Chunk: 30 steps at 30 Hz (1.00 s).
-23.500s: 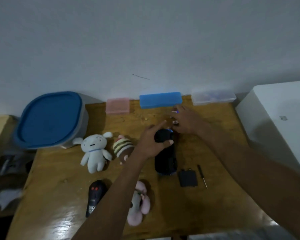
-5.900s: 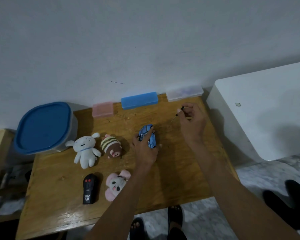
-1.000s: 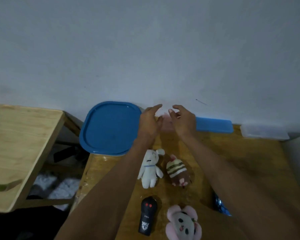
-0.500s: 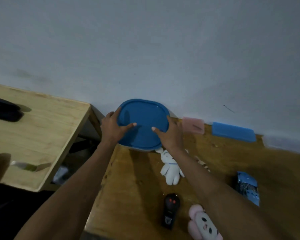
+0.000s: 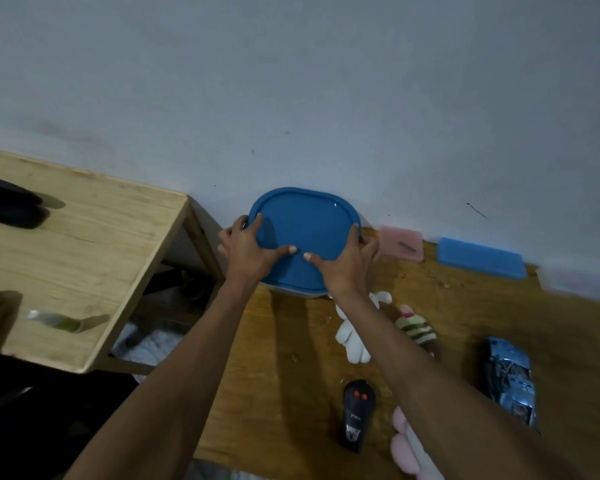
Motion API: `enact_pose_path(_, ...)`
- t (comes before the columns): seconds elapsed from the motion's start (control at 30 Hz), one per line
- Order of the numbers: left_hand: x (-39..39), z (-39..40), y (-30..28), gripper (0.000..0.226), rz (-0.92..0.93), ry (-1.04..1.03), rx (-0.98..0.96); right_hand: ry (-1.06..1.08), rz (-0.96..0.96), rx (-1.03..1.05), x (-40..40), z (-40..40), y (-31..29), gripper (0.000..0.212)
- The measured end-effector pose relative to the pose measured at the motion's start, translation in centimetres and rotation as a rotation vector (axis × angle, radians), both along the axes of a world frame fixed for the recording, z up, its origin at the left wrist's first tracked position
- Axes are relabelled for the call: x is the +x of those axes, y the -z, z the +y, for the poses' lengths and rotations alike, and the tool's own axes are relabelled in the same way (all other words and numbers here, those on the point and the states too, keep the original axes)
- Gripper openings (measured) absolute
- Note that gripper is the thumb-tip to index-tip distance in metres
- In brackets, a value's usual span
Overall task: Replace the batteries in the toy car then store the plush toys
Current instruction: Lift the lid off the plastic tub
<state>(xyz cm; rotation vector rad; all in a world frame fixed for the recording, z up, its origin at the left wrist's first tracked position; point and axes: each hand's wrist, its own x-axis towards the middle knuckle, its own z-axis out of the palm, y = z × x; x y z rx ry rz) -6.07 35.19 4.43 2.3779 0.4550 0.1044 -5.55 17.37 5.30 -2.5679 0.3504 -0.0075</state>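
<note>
Head view shows both hands clasping the blue lid (image 5: 305,237) of the storage container: left hand (image 5: 248,252) on its left edge, right hand (image 5: 349,266) on its right. Judged step: opening it for the plush toys; next, lift the lid. White plush (image 5: 352,336) lies just beside the right wrist, toy car (image 5: 510,379) well apart

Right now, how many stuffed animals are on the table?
3. A white bunny lies just below the blue-lidded container, a striped plush sits to its right, and a pink one is at the front edge, partly hidden by the right arm.
</note>
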Motion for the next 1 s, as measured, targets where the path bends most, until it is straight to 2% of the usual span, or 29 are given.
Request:
enact_pose_path(0.13,0.1,-0.2,-0.2,0.100,-0.027,-0.041,-0.047,-0.004,-0.028,0.086,0.1,-0.2,-0.4,0.117)
enact_pose_path(0.27,-0.4,-0.4,-0.8,0.097,-0.073,-0.078,-0.073,-0.034,-0.083,0.078,0.1,-0.3,-1.2,0.116)
enact_pose_path(0.53,-3.4,-0.2,-4.4,0.100,-0.069,-0.069,-0.010,-0.090,-0.147,0.124,-2.8,-0.4,-4.6,0.115)
enact_pose_path(0.8,-13.6,0.1,-5.3,0.103,-0.101,-0.110,0.082,-0.191,-0.133,0.114,-11.3,-0.2,-4.9,0.114)
enact_pose_path(0.9,-18.3,-0.2,-3.8,0.105,-0.053,-0.142,0.105,-0.225,-0.102,0.113,-15.6,-0.3,-3.4,0.113)
enact_pose_path(1.0,-22.5,-0.2,-1.8,0.117,0.038,-0.159,0.129,-0.244,-0.038,0.091,-19.5,-0.4,-1.7,0.113)
